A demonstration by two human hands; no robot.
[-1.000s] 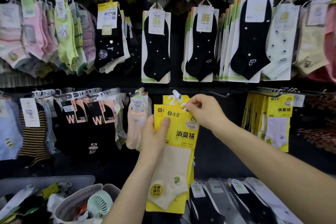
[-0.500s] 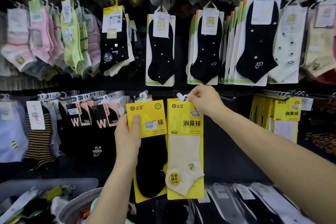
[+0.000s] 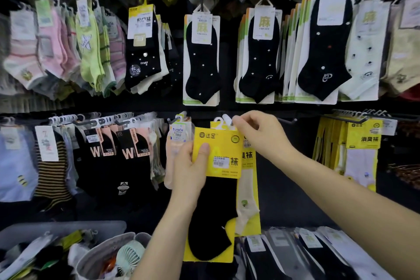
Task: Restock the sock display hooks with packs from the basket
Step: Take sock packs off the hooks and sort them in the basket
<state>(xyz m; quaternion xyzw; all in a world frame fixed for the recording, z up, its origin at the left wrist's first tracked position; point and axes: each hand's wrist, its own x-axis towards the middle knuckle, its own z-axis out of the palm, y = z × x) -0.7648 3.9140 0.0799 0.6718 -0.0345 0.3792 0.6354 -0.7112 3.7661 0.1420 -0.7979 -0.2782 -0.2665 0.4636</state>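
black pack up at the hook, both hands on it

i have the black sock pack [image 3: 216,159] up in the middle of the lower row, at 6 o'clock from the dotted black socks [image 3: 202,59] above. my left hand [image 3: 188,166] grips its yellow card by the left edge, thumb across the front and the rest hidden behind. my right hand [image 3: 259,136] sits at 1 o'clock of the card, its fingers [image 3: 238,120] curled and pinching at the white plastic hanger tabs [image 3: 223,119]. i cannot tell whether the pinch is on this pack's tab or on that of the cream sock pack [image 3: 247,191] just behind it. the hook itself is hidden behind the hand.

i judge the pack light and flat, with stiff card on top and a soft sock below that will swing and fold. it is best held by the card, as now, with the tab steered by a fingertip pinch. the small tab looks like the part that would bend or snap if forced.

containers: at 7 o'clock of the view a round grey basket [image 3: 100,250] holds a pale green fan [image 3: 129,257] and some crumpled things i can't name. at 8 o'clock a flat grey bin [image 3: 68,226] carries loose packs. i cannot say which of the two is the stock basket.
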